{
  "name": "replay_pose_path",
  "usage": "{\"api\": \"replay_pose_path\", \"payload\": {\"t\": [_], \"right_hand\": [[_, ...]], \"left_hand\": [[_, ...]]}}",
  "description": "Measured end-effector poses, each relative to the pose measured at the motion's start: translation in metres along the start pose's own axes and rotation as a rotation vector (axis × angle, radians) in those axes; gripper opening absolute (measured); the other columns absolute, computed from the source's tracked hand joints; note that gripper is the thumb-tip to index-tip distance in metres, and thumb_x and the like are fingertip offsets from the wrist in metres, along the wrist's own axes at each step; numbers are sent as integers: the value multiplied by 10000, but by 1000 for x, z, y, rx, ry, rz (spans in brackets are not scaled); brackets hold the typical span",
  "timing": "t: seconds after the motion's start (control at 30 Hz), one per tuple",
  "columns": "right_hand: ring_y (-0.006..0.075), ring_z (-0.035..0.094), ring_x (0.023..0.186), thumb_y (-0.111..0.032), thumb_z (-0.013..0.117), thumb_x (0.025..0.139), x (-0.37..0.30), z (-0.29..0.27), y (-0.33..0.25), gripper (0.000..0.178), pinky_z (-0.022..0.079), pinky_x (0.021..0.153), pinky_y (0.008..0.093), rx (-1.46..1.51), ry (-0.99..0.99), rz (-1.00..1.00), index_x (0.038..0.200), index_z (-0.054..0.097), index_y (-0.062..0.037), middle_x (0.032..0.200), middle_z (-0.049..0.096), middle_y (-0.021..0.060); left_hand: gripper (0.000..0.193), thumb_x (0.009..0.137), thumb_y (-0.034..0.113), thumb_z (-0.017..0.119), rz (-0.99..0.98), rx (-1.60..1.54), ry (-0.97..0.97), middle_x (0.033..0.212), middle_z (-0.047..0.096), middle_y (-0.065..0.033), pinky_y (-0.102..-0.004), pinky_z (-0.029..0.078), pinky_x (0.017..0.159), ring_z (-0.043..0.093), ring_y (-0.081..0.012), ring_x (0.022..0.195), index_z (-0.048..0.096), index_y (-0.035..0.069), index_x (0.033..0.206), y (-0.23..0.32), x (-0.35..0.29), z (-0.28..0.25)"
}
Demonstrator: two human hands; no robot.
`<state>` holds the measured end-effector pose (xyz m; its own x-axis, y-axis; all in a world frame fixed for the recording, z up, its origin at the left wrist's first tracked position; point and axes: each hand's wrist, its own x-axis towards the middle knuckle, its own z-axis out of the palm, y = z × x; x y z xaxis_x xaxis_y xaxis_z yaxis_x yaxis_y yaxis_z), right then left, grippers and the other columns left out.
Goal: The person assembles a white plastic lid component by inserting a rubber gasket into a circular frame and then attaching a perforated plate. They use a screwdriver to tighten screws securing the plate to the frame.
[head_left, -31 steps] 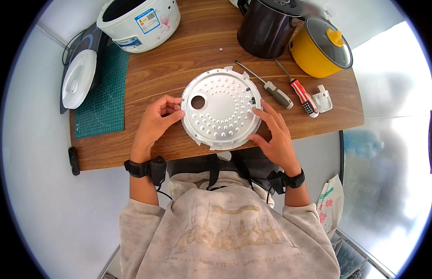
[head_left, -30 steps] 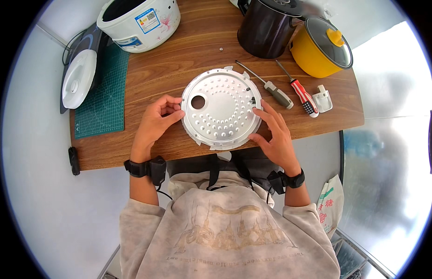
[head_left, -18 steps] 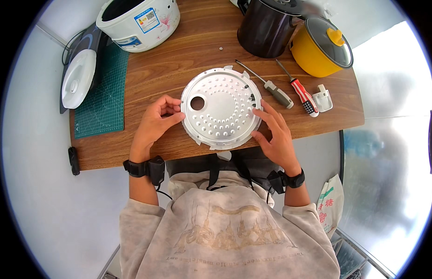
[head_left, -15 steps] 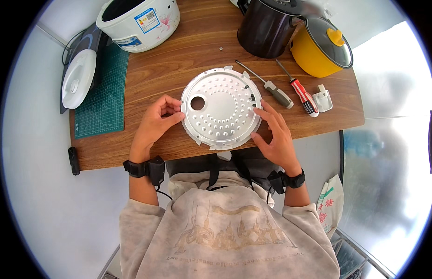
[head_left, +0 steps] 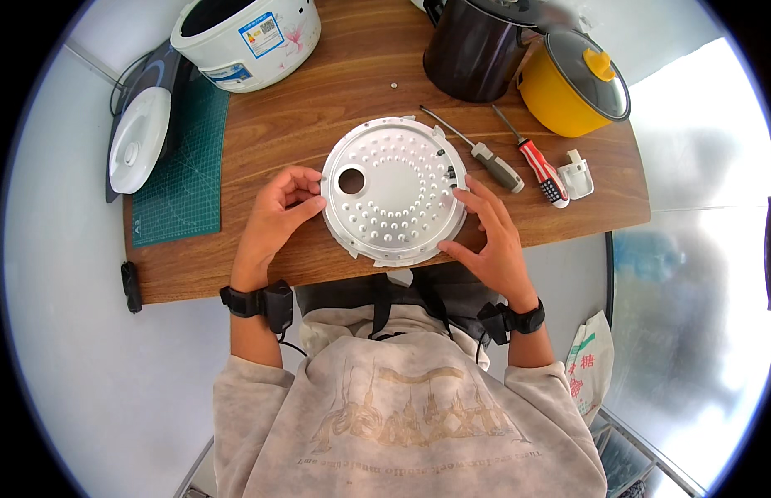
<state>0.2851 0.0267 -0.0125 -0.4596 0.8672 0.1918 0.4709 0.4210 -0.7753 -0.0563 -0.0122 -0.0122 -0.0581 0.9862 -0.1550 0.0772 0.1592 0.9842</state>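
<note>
A round silvery metal lid plate [head_left: 395,187], dimpled all over and with one round hole at its left, lies in front of me near the table's front edge. Small black parts sit along its right side, and tabs stick out round its rim. My left hand [head_left: 279,207] grips the left rim between thumb and curled fingers. On the right side, my right hand [head_left: 489,232] has its fingertips at the rim and its thumb on the lower right of the plate. The plate's underside is hidden.
Beside the plate lie a grey-handled screwdriver [head_left: 495,168], a red-and-white screwdriver [head_left: 543,173] and a small white plastic part [head_left: 575,177]. Behind stand a white rice cooker body [head_left: 261,37], a dark pot [head_left: 477,54] and a yellow pot [head_left: 560,95]. A white lid [head_left: 141,133] rests left, by a green cutting mat [head_left: 182,183].
My right thumb has shifted inward onto the plate's lower right edge. The plate's far edge appears slightly higher in view. My left hand has hardly moved.
</note>
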Motion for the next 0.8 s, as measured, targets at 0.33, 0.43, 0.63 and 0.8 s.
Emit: {"api": "replay_pose_path", "payload": {"t": [0.33, 0.43, 0.63, 0.8], "right_hand": [[372, 555, 1276, -222, 894, 725, 2, 4, 0, 687, 486, 1042, 437, -78, 61, -87, 1348, 618, -135, 1503, 514, 143], [381, 556, 1265, -219, 888, 727, 4, 0, -2, 683, 485, 1037, 438, -103, 43, -99, 1349, 617, -145, 1514, 501, 153], [395, 542, 1274, -178, 842, 783, 34, -8, -4, 671, 464, 1057, 447, -144, -111, -101, 1397, 572, -181, 1516, 487, 185], [404, 510, 1313, -161, 814, 816, 67, 3, 2, 683, 439, 1089, 452, -184, -127, -200, 1432, 519, -165, 1477, 510, 198]], "left_hand": [[352, 916, 61, 748, -71, -14, 17, 948, 656, -16, -238, 525, 765, 624, -85, 848, 631, 35, 1247, 5, -2, 1], [436, 915, 70, 752, -100, -1, -8, 939, 662, -25, -239, 536, 750, 633, -87, 834, 607, 24, 1323, 5, 0, 0], [480, 923, 76, 737, -152, 72, 36, 941, 669, -39, -245, 564, 725, 659, -103, 835, 571, -1, 1366, 13, -1, -2], [428, 965, 136, 681, -170, 132, 84, 980, 688, -62, -258, 571, 736, 665, -128, 867, 580, 38, 1369, 21, 3, -17]]}}
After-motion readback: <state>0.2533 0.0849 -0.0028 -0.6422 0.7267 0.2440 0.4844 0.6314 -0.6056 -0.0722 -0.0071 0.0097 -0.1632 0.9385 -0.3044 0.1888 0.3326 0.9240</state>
